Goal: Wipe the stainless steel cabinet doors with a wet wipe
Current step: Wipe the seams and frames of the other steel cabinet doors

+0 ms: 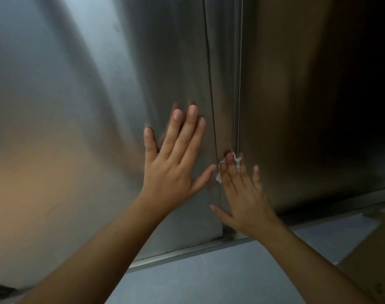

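Observation:
Two brushed stainless steel cabinet doors fill the view: a left door (77, 128) and a right door (296, 106), meeting at a vertical seam near the middle. My left hand (176, 163) lies flat on the left door, fingers straight and spread, just left of the seam. My right hand (242, 194) presses a small white wet wipe (219, 172) against the seam and the edge of the right door with straight fingers. Most of the wipe is hidden under those fingers.
A metal bottom rail (187, 252) runs under the doors. Below it lies a grey-blue floor (209, 277). A brown cardboard box (371, 255) stands at the lower right. The upper right of the cabinet is in deep shadow.

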